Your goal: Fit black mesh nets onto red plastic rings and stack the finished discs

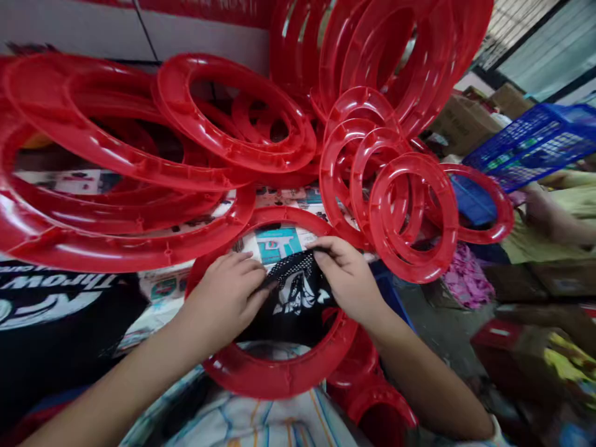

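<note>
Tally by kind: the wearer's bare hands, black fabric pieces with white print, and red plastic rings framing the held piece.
Bare hands: 2 (left hand, right hand)
Black fabric pieces with white print: 2 (held piece, piece at far left)
Red plastic ring framing the held piece: 1
Total: 5
</note>
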The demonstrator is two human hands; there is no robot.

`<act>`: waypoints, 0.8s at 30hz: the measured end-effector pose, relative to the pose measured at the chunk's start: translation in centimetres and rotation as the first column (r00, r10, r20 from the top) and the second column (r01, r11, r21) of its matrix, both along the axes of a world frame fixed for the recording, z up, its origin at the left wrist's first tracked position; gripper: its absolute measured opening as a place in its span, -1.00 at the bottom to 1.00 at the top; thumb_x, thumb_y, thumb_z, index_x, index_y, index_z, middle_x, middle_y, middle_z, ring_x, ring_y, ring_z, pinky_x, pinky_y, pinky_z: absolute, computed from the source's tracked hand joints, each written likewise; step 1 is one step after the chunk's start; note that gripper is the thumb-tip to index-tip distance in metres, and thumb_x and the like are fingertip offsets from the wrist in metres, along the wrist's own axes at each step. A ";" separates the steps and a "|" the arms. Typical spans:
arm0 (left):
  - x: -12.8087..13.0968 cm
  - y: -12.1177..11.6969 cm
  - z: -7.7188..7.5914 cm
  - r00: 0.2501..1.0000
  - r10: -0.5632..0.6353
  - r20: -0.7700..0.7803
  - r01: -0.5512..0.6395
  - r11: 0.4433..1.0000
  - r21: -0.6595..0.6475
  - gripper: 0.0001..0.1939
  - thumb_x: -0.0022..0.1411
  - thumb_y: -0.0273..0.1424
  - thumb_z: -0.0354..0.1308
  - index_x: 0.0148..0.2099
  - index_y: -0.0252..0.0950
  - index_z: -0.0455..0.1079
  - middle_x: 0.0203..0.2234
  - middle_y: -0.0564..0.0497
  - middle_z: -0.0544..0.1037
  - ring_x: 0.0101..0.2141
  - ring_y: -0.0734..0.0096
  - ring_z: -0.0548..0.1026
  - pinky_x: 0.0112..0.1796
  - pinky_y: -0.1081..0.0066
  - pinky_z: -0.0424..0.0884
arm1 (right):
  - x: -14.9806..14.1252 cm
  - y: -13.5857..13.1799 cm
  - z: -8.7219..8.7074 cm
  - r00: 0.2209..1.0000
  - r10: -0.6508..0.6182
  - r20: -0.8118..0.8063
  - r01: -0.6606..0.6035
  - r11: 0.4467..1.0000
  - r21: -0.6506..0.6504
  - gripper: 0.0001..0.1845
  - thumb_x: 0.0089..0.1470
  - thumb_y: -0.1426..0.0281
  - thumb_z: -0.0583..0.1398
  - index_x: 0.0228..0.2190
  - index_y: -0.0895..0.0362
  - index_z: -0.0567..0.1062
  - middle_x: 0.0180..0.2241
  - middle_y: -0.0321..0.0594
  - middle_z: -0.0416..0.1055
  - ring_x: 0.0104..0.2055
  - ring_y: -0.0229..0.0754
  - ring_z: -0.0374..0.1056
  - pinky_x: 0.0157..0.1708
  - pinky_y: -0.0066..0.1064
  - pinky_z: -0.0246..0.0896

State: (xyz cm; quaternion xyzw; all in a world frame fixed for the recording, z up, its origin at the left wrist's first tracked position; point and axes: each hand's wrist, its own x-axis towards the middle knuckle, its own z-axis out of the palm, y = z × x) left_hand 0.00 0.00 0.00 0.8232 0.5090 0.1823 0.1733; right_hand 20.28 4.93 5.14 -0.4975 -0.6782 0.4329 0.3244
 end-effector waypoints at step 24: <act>-0.3 -1.8 0.6 0.968 0.250 -0.004 -0.237 0.922 0.305 -0.81 0.30 -0.40 0.00 -0.26 -0.39 0.39 -0.32 -0.22 0.53 -0.26 0.06 0.50 -0.26 0.08 0.49 | -4.6 4.9 -4.7 0.820 0.447 0.358 -0.527 0.833 0.166 -0.89 0.18 0.44 0.19 -0.34 0.18 0.53 -0.32 -0.21 0.54 -0.26 -0.25 0.41 -0.20 -0.43 0.26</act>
